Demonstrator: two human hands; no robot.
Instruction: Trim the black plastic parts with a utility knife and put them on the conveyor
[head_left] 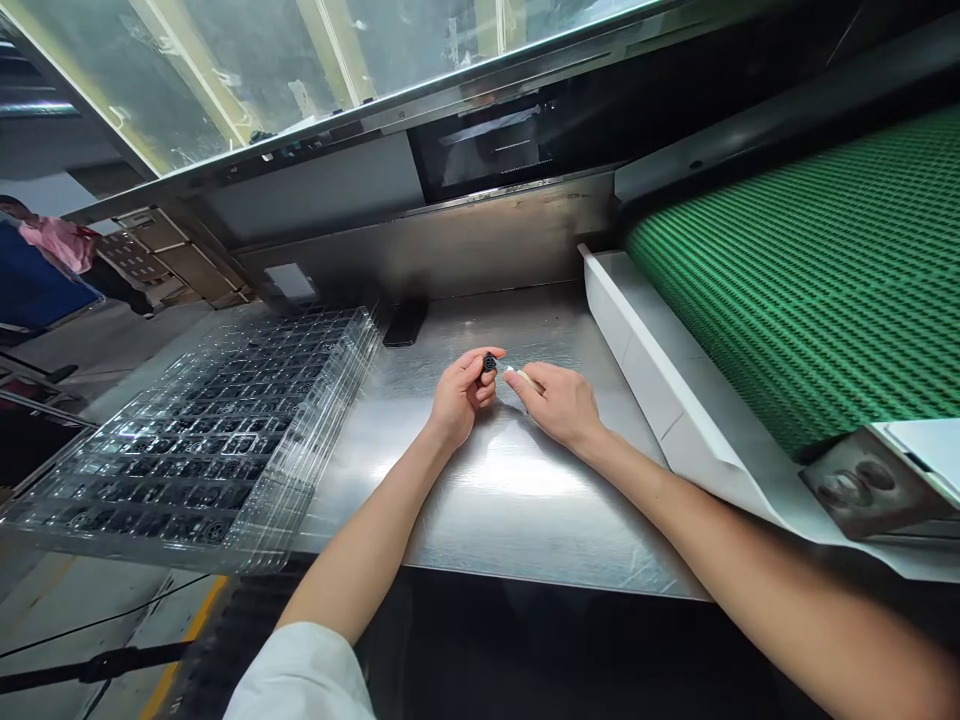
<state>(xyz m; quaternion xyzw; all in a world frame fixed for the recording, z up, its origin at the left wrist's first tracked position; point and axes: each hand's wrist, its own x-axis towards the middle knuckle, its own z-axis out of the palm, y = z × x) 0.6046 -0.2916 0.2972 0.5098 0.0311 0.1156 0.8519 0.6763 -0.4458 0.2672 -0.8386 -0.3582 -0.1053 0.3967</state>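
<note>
Between thumb and fingers, my left hand (459, 396) pinches a small round black part (489, 362) above the metal table (517, 520). Just to its right, my right hand (556, 402) is closed around a slim tool with a pale handle (531, 380). The tool's tip points at the black part; whether the two touch I cannot tell. To the left lies a stack of clear plastic trays (300, 480) with several dark parts in their pockets.
A black phone (406, 323) lies at the table's back left. A white raised edge (637, 350) separates the table from a green conveyor belt (825, 270) on the right. A framed glass panel (337, 60) hangs above. A person in pink (64, 245) is far left.
</note>
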